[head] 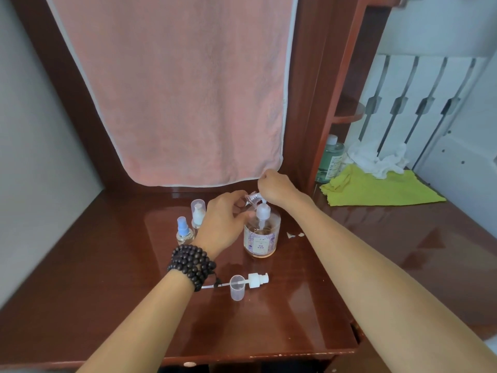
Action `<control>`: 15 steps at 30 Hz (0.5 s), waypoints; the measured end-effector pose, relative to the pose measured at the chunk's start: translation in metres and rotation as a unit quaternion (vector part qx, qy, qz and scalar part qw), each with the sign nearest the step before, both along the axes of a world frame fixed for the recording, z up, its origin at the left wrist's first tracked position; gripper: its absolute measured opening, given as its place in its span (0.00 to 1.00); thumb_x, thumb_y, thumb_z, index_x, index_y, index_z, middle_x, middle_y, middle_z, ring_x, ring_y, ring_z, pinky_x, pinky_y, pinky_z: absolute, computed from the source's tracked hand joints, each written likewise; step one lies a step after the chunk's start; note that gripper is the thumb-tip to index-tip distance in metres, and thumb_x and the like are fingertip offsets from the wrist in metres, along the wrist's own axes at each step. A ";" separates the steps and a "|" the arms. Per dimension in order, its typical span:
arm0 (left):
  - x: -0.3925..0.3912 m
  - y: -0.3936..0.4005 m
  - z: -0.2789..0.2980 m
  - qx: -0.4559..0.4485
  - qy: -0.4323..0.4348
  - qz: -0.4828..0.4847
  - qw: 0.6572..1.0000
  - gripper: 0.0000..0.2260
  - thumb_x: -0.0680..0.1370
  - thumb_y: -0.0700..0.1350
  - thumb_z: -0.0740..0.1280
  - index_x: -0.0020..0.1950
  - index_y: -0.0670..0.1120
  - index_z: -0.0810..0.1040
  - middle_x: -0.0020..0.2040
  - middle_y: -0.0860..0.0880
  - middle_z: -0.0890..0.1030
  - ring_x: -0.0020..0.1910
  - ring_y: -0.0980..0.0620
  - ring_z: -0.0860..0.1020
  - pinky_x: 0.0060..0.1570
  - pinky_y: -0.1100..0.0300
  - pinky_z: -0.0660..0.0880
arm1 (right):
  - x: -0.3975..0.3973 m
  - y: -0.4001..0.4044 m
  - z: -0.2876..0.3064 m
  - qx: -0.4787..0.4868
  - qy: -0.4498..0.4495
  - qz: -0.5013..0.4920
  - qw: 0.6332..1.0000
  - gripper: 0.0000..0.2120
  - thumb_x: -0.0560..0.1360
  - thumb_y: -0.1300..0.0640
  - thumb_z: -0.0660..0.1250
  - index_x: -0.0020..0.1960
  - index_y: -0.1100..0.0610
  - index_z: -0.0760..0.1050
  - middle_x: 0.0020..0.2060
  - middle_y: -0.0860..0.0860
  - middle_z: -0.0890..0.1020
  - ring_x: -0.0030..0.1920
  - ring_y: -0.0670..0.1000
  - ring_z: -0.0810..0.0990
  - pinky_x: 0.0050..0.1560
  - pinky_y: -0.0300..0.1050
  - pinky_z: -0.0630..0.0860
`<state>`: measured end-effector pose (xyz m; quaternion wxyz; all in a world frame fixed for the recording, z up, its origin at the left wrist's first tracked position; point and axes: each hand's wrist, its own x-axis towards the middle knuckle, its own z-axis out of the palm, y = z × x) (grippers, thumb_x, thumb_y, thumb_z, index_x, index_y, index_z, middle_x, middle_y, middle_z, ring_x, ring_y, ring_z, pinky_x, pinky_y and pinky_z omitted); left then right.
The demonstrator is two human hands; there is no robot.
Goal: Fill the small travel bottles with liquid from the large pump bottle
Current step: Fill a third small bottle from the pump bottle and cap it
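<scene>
The large clear pump bottle (261,235) with a floral label stands on the dark wooden desk (107,265). My left hand (223,222) holds a small clear travel bottle (252,199), tilted with its open neck at the pump's spout. My right hand (277,185) rests curled on top of the pump head. Left of the large bottle stand a small bottle with a blue sprayer (184,232) and one with a clear cap (198,214). A white pump top with its tube (256,280) and a clear cap (237,288) lie on the desk nearer to me.
A pink towel (183,90) hangs behind the desk. To the right lie a yellow-green cloth (376,189), crumpled white tissue (376,160) and a green-tinted bottle (330,160). Small white scraps (295,235) lie beside the large bottle.
</scene>
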<state>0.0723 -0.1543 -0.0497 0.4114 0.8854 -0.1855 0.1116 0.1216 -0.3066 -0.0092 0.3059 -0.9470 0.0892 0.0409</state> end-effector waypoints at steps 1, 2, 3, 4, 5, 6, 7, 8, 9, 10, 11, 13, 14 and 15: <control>0.003 0.000 -0.002 0.004 -0.002 -0.003 1.000 0.11 0.74 0.43 0.72 0.56 0.49 0.80 0.48 0.53 0.82 0.43 0.59 0.79 0.42 0.79 0.68 | 0.003 0.000 -0.003 -0.001 0.010 -0.006 1.000 0.16 0.80 0.56 0.53 0.64 0.59 0.70 0.62 0.60 0.76 0.61 0.63 0.76 0.66 0.64 0.70; 0.004 0.001 -0.002 0.010 -0.006 -0.005 1.000 0.10 0.74 0.43 0.72 0.55 0.49 0.80 0.46 0.53 0.82 0.42 0.59 0.78 0.42 0.79 0.67 | 0.004 0.000 -0.006 -0.002 0.020 -0.009 1.000 0.17 0.80 0.57 0.53 0.66 0.59 0.70 0.63 0.60 0.76 0.62 0.63 0.75 0.67 0.64 0.69; 0.006 0.000 -0.003 0.019 -0.010 -0.006 1.000 0.09 0.74 0.43 0.72 0.53 0.49 0.80 0.45 0.52 0.81 0.41 0.58 0.77 0.42 0.78 0.67 | 0.008 0.000 -0.010 -0.001 0.027 -0.010 1.000 0.18 0.81 0.59 0.52 0.68 0.61 0.69 0.64 0.61 0.76 0.63 0.64 0.75 0.67 0.62 0.69; 0.006 0.000 -0.004 0.030 -0.016 -0.006 0.999 0.07 0.74 0.43 0.72 0.51 0.48 0.80 0.43 0.52 0.80 0.40 0.57 0.76 0.41 0.76 0.66 | 0.009 0.000 -0.014 -0.003 0.032 -0.006 0.999 0.18 0.82 0.60 0.51 0.69 0.63 0.69 0.65 0.62 0.75 0.65 0.65 0.74 0.67 0.61 0.69; 0.006 -0.001 -0.004 0.040 -0.022 -0.006 0.999 0.06 0.74 0.42 0.71 0.49 0.47 0.79 0.41 0.51 0.79 0.39 0.55 0.75 0.40 0.74 0.66 | 0.010 0.000 -0.017 -0.002 0.034 -0.006 0.999 0.18 0.83 0.61 0.50 0.69 0.63 0.69 0.66 0.62 0.75 0.66 0.65 0.73 0.68 0.59 0.69; 0.007 -0.002 -0.006 0.048 -0.025 -0.004 0.999 0.05 0.74 0.42 0.71 0.47 0.47 0.78 0.39 0.51 0.78 0.38 0.54 0.74 0.39 0.72 0.65 | 0.012 0.000 -0.020 0.009 0.041 -0.013 0.999 0.18 0.82 0.61 0.50 0.68 0.60 0.69 0.67 0.61 0.75 0.67 0.64 0.73 0.69 0.60 0.67; 0.006 -0.003 -0.008 0.053 -0.025 0.000 0.998 0.04 0.74 0.42 0.71 0.47 0.47 0.78 0.39 0.51 0.78 0.38 0.54 0.73 0.38 0.71 0.65 | 0.014 0.000 -0.024 0.019 0.045 -0.026 0.998 0.19 0.82 0.60 0.50 0.69 0.57 0.69 0.68 0.58 0.74 0.68 0.63 0.72 0.71 0.62 0.64; 0.007 -0.003 -0.010 0.053 -0.023 0.003 0.998 0.04 0.74 0.41 0.71 0.47 0.46 0.78 0.39 0.51 0.78 0.38 0.54 0.72 0.37 0.70 0.64 | 0.013 0.001 -0.026 0.024 0.050 -0.038 0.998 0.21 0.81 0.58 0.49 0.71 0.53 0.68 0.70 0.55 0.73 0.70 0.62 0.71 0.73 0.64 0.61; 0.007 -0.003 -0.012 0.051 -0.019 0.006 0.998 0.05 0.74 0.41 0.71 0.47 0.46 0.78 0.39 0.51 0.78 0.38 0.54 0.72 0.37 0.70 0.64 | 0.014 0.001 -0.029 0.033 0.053 -0.047 0.997 0.23 0.81 0.58 0.49 0.74 0.51 0.66 0.71 0.54 0.72 0.71 0.61 0.69 0.74 0.65 0.58; 0.006 -0.003 -0.014 0.050 -0.018 0.006 0.999 0.05 0.74 0.41 0.71 0.48 0.46 0.79 0.39 0.51 0.78 0.38 0.54 0.73 0.37 0.71 0.64 | 0.013 0.002 -0.030 0.038 0.052 -0.049 0.997 0.24 0.81 0.58 0.48 0.75 0.51 0.65 0.73 0.54 0.71 0.72 0.61 0.68 0.74 0.65 0.57; 0.006 -0.004 -0.013 0.050 -0.016 0.002 0.999 0.05 0.74 0.41 0.71 0.48 0.46 0.79 0.40 0.50 0.79 0.39 0.53 0.74 0.38 0.70 0.65 | 0.013 0.001 -0.030 0.040 0.048 -0.048 0.997 0.24 0.81 0.58 0.48 0.75 0.50 0.65 0.73 0.54 0.71 0.73 0.61 0.68 0.74 0.65 0.56; 0.007 -0.003 -0.011 0.039 -0.009 -0.008 0.999 0.06 0.74 0.41 0.71 0.50 0.47 0.80 0.42 0.51 0.81 0.42 0.52 0.77 0.42 0.66 0.70 | 0.008 0.000 -0.023 0.036 0.035 -0.045 0.998 0.23 0.81 0.56 0.49 0.75 0.50 0.66 0.71 0.54 0.73 0.71 0.61 0.69 0.73 0.64 0.56; 0.007 -0.002 -0.010 0.031 -0.004 -0.011 0.999 0.06 0.74 0.41 0.71 0.51 0.47 0.80 0.43 0.51 0.82 0.43 0.52 0.78 0.44 0.63 0.72 | 0.006 0.000 -0.019 0.030 0.029 -0.042 0.998 0.23 0.81 0.56 0.50 0.75 0.51 0.65 0.69 0.54 0.74 0.69 0.61 0.70 0.72 0.63 0.56; 0.008 -0.002 -0.008 0.024 -0.004 -0.011 1.000 0.06 0.74 0.42 0.71 0.51 0.47 0.80 0.44 0.52 0.82 0.43 0.53 0.78 0.45 0.61 0.74 | 0.004 -0.001 -0.013 0.028 0.021 -0.037 0.999 0.24 0.80 0.56 0.51 0.76 0.51 0.63 0.67 0.55 0.75 0.67 0.61 0.71 0.71 0.63 0.57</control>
